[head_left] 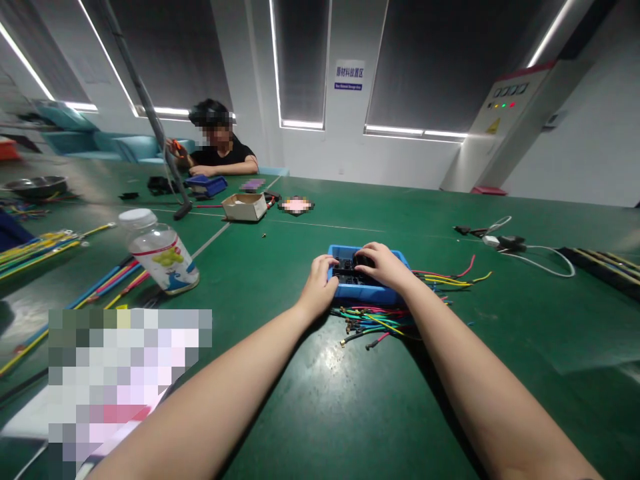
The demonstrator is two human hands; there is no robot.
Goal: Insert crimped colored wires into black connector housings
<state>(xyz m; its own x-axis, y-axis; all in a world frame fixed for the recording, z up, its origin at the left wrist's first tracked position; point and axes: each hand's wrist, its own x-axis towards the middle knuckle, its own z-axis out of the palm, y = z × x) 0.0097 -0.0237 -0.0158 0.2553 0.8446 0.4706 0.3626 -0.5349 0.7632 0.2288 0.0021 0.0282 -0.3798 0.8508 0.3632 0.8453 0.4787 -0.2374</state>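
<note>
A blue bin [370,293] with black parts [345,267] inside stands on the green table. At its left end, my left hand [319,283] has its fingers wrapped over the rim and wall. My right hand [383,263] reaches in over the right part of the bin, its fingers curled on a black part whose shape is mostly hidden. Coloured wires [375,323] with metal ends lie along the bin's near side, and more red and yellow wires [450,279] stick out to its right.
A clear jar [163,257] stands at left beside bundled cables [40,250]. A white box [245,207] lies beyond it. Across the green table [500,320] sits a person [220,150]. A white cord [545,250] lies at right.
</note>
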